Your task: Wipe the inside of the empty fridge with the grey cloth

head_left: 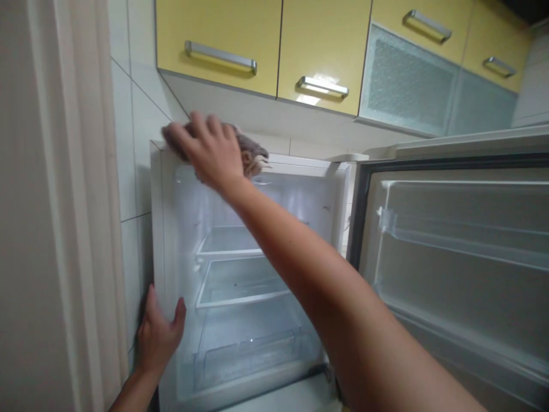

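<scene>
An open white fridge [165, 257] shows glass shelves [240, 283] and a clear drawer [253, 352] inside. My right hand [214, 151] is pressed on a crumpled brown cloth [253, 151] at the fridge's top front edge, near its left corner; the fingers are wrapped over the cloth. Lower down, my left hand [160, 332] rests against the fridge's left side edge, thumb and fingers apart, holding nothing. My right forearm crosses in front of the shelves and hides part of them.
The fridge door [450, 229] with clear racks [463, 243] stands swung open on the right. Yellow cabinets [218, 28] with metal handles hang above. A tiled wall [128, 189] and a pale door frame [86, 229] are on the left.
</scene>
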A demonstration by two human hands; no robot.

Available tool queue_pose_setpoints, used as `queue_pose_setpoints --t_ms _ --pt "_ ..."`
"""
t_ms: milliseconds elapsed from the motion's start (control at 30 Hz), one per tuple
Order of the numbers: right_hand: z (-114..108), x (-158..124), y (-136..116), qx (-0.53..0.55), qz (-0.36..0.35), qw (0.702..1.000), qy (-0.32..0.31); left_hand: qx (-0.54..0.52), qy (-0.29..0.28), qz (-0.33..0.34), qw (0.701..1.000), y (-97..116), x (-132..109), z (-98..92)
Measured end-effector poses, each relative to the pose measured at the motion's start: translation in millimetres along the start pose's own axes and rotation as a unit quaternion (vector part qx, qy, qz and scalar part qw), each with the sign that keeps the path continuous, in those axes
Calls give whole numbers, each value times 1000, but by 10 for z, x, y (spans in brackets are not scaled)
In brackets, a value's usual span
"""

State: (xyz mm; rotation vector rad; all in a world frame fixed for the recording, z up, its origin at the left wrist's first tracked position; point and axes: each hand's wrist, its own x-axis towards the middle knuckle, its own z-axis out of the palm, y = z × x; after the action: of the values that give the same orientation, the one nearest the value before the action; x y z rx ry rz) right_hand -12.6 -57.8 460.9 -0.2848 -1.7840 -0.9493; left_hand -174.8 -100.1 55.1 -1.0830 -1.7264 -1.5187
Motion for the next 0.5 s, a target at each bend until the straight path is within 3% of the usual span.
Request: queue_pose_setpoints --t_ms 167,267,367,500 --pt "-505 -593 1246 -108 201 973 31 -17 5 6 1000 43 16 15" --pt "-505 -888 1629 -182 266 945 53 -20 -1 10 1000 19 15 33" --pt "-215 -775 1501 -188 263 944 60 -43 7 65 997 -48 -2 44" --pt "239 -220 625 -95 152 983 36 -77 33 140 987 -98 -16 20"
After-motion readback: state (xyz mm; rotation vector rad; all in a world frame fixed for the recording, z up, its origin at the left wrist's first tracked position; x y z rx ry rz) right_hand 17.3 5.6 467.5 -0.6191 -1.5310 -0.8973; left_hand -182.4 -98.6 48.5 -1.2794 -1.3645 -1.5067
